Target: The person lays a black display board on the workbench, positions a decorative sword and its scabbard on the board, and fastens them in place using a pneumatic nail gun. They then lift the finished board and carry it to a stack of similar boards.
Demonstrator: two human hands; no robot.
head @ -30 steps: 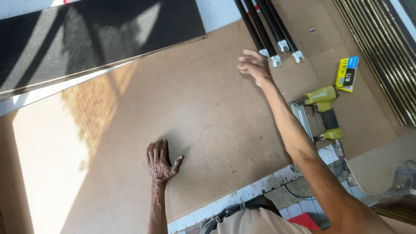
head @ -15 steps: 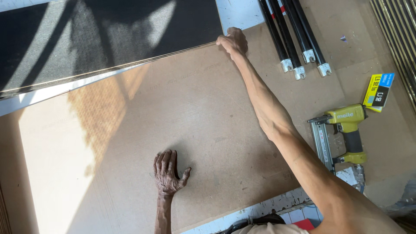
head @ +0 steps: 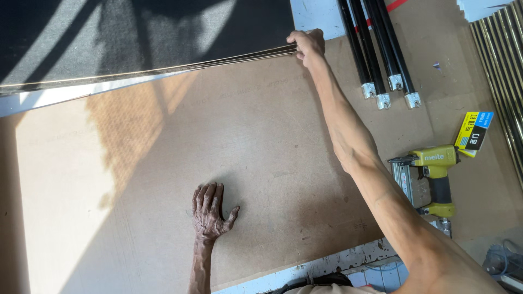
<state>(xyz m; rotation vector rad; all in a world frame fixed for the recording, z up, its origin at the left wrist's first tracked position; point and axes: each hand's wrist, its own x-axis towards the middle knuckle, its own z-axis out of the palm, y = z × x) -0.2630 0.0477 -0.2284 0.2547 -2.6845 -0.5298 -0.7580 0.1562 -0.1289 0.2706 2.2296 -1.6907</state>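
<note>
My right hand (head: 308, 44) pinches the near corner of the dark panel (head: 141, 38) at upper centre, my left hand (head: 210, 209) lies flat, fingers spread, on the brown board (head: 261, 141); gripped only there, the panel could sag or slip loose.

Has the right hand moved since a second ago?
Yes. The right hand left the ends of the black rods and went leftward to the corner of the dark panel stack, which it now grips. The left hand lies flat on the brown board.

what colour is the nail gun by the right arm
Yellow with a black grip and metal magazine, the nail gun shows in the head view.
</note>
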